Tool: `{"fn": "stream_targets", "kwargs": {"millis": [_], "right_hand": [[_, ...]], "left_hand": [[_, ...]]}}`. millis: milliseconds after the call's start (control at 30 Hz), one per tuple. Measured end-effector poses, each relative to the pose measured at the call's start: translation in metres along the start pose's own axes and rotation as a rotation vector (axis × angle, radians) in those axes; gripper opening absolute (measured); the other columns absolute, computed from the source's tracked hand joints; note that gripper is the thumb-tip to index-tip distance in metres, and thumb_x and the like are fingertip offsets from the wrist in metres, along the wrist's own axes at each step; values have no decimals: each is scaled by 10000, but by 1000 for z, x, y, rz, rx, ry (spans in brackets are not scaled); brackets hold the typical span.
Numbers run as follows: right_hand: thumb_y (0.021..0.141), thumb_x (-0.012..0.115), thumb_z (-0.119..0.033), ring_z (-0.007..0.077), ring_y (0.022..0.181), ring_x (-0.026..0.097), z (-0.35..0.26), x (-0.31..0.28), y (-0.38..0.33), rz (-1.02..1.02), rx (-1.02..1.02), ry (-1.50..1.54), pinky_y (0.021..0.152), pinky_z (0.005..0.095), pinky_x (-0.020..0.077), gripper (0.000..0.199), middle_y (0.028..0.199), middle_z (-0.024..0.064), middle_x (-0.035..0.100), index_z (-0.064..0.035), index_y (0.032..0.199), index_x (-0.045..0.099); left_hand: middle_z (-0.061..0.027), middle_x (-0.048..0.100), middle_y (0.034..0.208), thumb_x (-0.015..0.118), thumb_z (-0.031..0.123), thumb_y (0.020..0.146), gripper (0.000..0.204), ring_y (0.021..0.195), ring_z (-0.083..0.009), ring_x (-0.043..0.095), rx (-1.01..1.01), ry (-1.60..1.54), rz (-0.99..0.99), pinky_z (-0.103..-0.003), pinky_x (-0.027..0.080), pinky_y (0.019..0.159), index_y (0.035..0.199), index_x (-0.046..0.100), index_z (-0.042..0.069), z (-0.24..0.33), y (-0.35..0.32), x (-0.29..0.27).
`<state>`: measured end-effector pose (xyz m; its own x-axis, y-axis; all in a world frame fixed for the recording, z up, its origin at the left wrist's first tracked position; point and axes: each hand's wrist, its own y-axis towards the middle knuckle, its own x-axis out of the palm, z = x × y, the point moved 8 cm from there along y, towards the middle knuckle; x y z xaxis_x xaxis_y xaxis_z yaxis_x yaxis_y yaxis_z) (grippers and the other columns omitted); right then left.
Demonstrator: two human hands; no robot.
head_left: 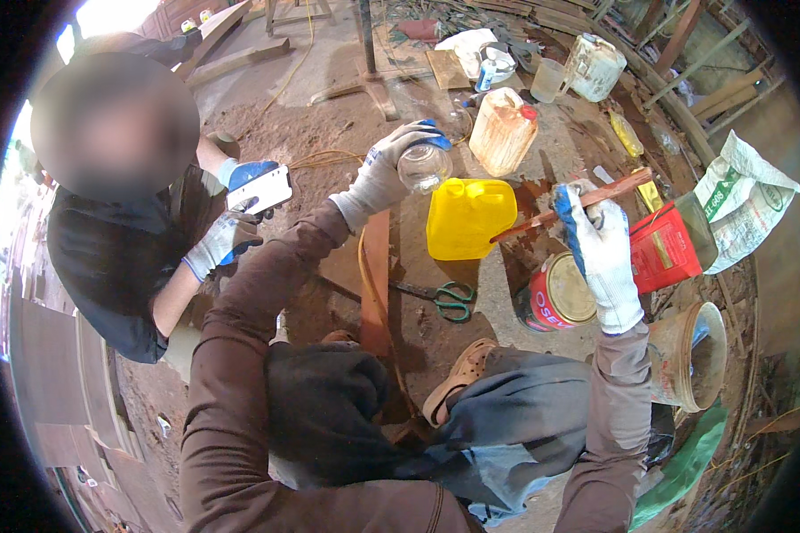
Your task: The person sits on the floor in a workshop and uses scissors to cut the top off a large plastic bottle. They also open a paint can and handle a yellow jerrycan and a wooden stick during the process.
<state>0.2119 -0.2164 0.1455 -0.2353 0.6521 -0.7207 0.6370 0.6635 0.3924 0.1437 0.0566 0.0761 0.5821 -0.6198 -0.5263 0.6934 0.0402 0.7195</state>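
A clear glass jar [424, 166] sits in the person's left hand [389, 171], held up and tipped on its side above a yellow plastic jug [469, 216] that stands on the dirt floor. The left hand, in a grey work glove, is wrapped round the jar with a blue lid or glove tip showing at its top; whether anything is inside the jar cannot be told. The right hand [600, 244], in a white and blue glove, is closed on a long reddish wooden stick [571, 205] that slants from lower left to upper right, and it hovers over an opened round tin [560, 293] with a gold top. The two hands are well apart. Just beside the tin on the right is a red rectangular can [668, 246], and below that a grimy bucket [690, 354]. Green-handled scissors [450, 298] lie on the ground between the jug and the person's sandalled foot [460, 374]. Farther off stand a pale orange jerry can [503, 131] and a white jug [595, 66]. To the left, another person crouches, gloved hands around a white phone [260, 189]. By the look of it, this is a mixing step: jar ready, stick ready to stir. The next move would call for a steady tilt of the jar and a careful aim, since the openings are small and the ground is uneven.
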Motion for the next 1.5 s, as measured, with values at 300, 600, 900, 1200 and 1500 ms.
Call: {"fn": "stream_targets", "kwargs": {"millis": [300, 600, 900, 1200, 1500], "right_hand": [[998, 580, -109, 108, 617, 522, -20, -21, -13, 228, -99, 292, 547, 295, 411, 146, 772, 58, 618, -17, 1036, 687], [948, 596, -142, 249, 718, 662, -74, -35, -32, 296, -482, 310, 675, 361, 542, 167, 819, 119, 694, -1, 997, 669], [794, 767, -189, 257, 768, 655, -90, 48, -12, 143, -688, -351, 703, 368, 534, 290, 879, 74, 670, -80, 1053, 695], [836, 728, -151, 294, 715, 654, -94, 48, -12, 164, -664, -133, 643, 398, 519, 197, 821, 107, 674, -41, 995, 692], [784, 751, -92, 260, 745, 667, -104, 37, -21, 179, -677, -345, 665, 381, 545, 265, 864, 95, 684, -54, 1038, 687]], "left_hand": [[-159, 628, 1251, 814, 132, 750, 450, 1169, -328, 608, 15, 49, 13, -385, 484, 1015, 1159, 643, 56, 0, -2, 0], [-158, 624, 1241, 828, 162, 732, 501, 1173, -338, 597, 15, 52, 12, -398, 474, 1023, 1184, 635, 66, 12, 5, 7], [-144, 619, 1276, 804, 93, 686, 565, 1210, -338, 576, 147, 55, -25, -413, 452, 1053, 1223, 630, 94, 43, 12, 16], [-160, 608, 1277, 742, -7, 645, 577, 1219, -364, 560, 176, 13, 2, -431, 438, 1055, 1206, 632, 71, 66, 18, 4], [-177, 603, 1280, 772, 31, 669, 560, 1208, -359, 575, 107, -18, 21, -413, 455, 1045, 1208, 617, 45, 68, 23, 3]]}}
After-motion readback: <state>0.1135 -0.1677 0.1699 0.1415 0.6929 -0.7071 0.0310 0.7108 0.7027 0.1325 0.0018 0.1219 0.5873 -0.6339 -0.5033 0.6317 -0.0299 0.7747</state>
